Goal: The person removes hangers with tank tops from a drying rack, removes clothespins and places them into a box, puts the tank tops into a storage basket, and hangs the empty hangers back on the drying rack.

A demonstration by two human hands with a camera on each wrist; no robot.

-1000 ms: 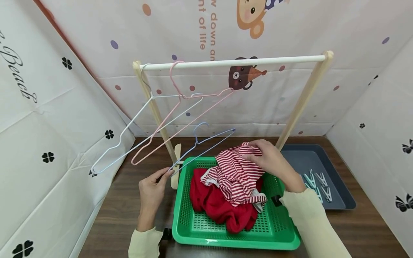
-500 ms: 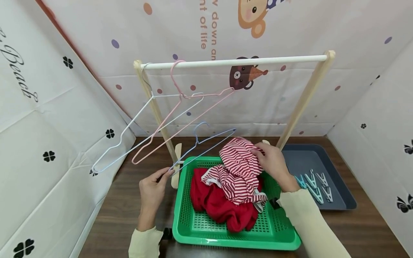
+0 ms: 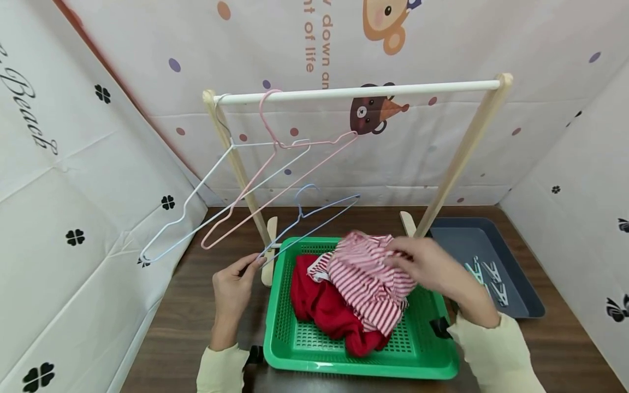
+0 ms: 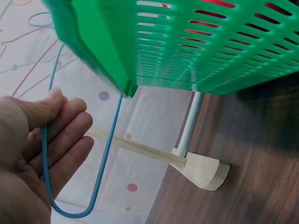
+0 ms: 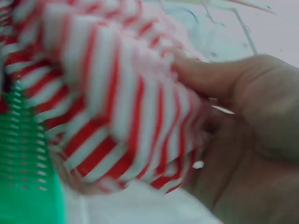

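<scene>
My left hand [image 3: 235,286] pinches the lower left end of a blue clothes hanger [image 3: 314,234], left of the green basket [image 3: 363,369]. In the left wrist view the hanger's rounded end [image 4: 74,215] loops past the fingers. With thumb and fingers my right hand [image 3: 427,267] grips a red-and-white striped garment [image 3: 368,278] over the basket. The cloth is bunched and blurred in the right wrist view, so its kind is hard to tell. Beneath it lies a plain red garment [image 3: 319,297], partly covered.
A wooden rack with a white rod [image 3: 373,91] stands behind the basket. A white hanger [image 3: 196,188] and a pink hanger [image 3: 255,183] hang at its left end. To the right, a dark grey tray [image 3: 528,305] holds several clothespins [image 3: 491,270].
My right hand has taken hold of the striped garment, lifted its top, then drawn it toward me and slightly right, spreading it over the red cloth. The left hand and blue hanger stay put.
</scene>
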